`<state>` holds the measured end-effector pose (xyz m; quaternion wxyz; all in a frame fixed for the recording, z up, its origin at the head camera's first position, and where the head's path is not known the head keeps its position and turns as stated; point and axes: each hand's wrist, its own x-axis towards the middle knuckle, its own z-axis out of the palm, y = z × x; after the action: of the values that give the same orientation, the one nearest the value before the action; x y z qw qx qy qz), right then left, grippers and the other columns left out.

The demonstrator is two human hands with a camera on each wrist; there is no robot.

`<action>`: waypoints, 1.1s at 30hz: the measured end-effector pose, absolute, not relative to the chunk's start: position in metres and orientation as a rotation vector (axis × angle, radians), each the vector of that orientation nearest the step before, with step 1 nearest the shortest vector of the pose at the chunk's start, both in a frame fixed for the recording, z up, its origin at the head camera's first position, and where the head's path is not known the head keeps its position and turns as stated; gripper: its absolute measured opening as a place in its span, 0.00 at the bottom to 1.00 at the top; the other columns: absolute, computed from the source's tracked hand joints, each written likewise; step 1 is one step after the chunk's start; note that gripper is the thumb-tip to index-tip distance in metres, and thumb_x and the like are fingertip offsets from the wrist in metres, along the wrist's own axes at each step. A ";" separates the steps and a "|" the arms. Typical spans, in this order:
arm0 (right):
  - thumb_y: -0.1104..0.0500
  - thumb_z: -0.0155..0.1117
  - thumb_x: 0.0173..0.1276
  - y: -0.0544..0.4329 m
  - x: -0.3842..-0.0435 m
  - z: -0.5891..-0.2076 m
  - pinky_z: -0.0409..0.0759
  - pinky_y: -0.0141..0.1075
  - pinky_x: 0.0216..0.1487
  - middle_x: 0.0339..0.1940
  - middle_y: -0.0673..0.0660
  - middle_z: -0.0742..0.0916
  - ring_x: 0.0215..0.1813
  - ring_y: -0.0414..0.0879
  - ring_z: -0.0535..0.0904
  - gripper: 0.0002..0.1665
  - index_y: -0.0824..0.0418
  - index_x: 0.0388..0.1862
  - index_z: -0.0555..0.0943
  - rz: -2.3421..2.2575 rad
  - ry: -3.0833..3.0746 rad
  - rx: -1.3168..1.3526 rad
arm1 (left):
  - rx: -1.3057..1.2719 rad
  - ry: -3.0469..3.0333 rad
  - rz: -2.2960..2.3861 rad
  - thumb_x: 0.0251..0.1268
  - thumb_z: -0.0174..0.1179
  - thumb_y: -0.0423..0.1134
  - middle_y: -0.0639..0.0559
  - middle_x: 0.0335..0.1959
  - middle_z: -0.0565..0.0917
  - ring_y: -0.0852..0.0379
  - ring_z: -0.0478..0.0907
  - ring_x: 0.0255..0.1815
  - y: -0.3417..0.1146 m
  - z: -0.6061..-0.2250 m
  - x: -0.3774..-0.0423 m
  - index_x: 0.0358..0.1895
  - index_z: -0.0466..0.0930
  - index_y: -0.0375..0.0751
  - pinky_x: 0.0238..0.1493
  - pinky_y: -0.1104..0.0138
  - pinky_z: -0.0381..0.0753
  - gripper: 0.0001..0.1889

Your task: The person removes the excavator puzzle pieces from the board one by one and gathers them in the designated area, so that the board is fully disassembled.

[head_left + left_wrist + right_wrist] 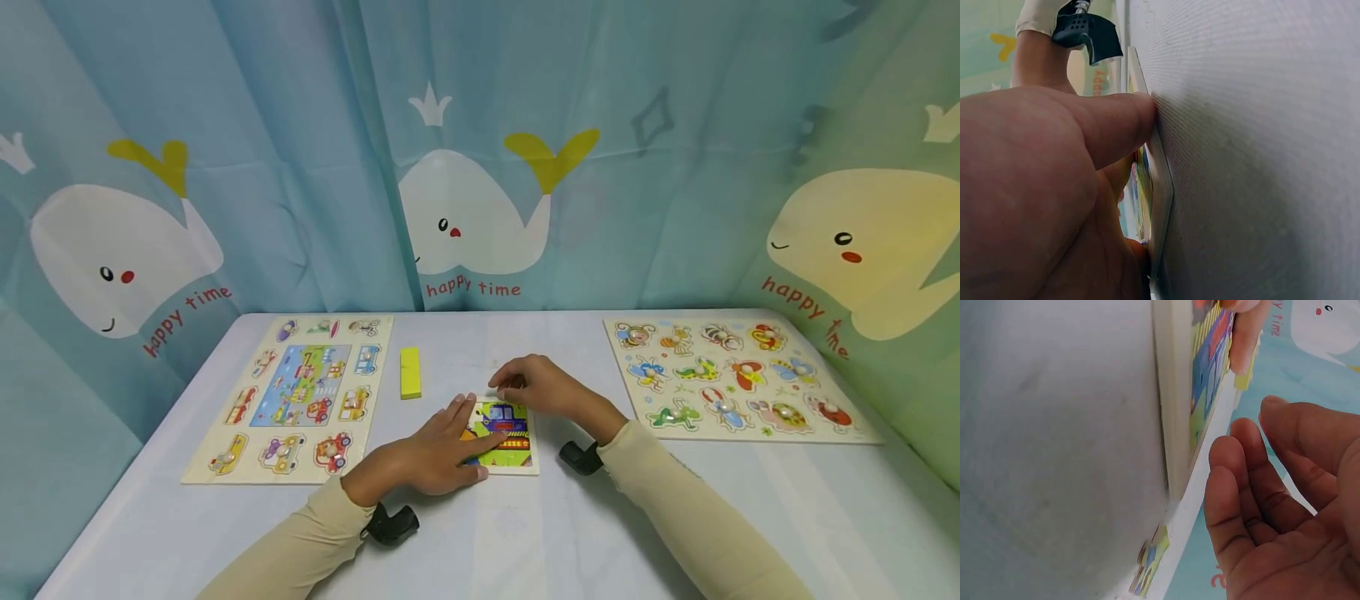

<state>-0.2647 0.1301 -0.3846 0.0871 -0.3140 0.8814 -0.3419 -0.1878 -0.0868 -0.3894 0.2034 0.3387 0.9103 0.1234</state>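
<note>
A small square jigsaw puzzle (517, 460) with a wooden rim and a printed purple and red vehicle lies on the table. My left hand (438, 454) rests across its left side, fingers spread, one finger reaching over the picture. In the left wrist view, the left thumb (1125, 119) is at the rim of the puzzle (1161, 181). My right hand (543, 385) hovers at the puzzle's upper right corner. In the right wrist view, its fingers (1225, 500) are loosely bent with nothing between them and the thumb, apart from the puzzle (1175, 400).
A yellow block (410, 373) lies behind my left hand. A vehicle knob-puzzle board (311, 437) is at left, an insect board (862, 435) at right. A small printed piece (1150, 562) lies on the table. A whale-print curtain (322, 233) borders the table.
</note>
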 end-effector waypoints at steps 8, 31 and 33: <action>0.67 0.64 0.68 0.125 -0.261 -0.385 0.77 0.35 0.46 0.38 0.51 0.84 0.39 0.43 0.77 0.11 0.66 0.49 0.83 -1.006 2.501 -0.907 | 0.954 2.546 0.332 0.75 0.48 0.54 0.37 0.78 0.35 0.43 0.28 0.77 -0.086 -0.389 -0.189 0.76 0.57 0.60 0.73 0.48 0.40 0.29; 0.70 0.60 0.68 0.118 -0.255 -0.385 0.73 0.34 0.42 0.39 0.53 0.78 0.38 0.42 0.71 0.14 0.65 0.51 0.85 -0.827 2.526 -1.004 | 0.929 2.550 0.351 0.75 0.48 0.55 0.39 0.78 0.34 0.44 0.27 0.77 -0.088 -0.391 -0.187 0.76 0.58 0.61 0.73 0.49 0.41 0.29; 0.70 0.60 0.68 0.118 -0.255 -0.386 0.73 0.35 0.43 0.40 0.54 0.76 0.38 0.42 0.70 0.13 0.64 0.49 0.85 -0.829 2.530 -1.003 | 0.931 2.547 0.352 0.75 0.48 0.55 0.39 0.78 0.34 0.45 0.27 0.78 -0.087 -0.391 -0.188 0.76 0.58 0.61 0.73 0.49 0.40 0.29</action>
<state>-0.2550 0.1177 -0.3857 0.1475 -0.3487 0.8796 -0.2881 -0.1875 -0.0873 -0.3906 0.2021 0.3335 0.9121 0.1262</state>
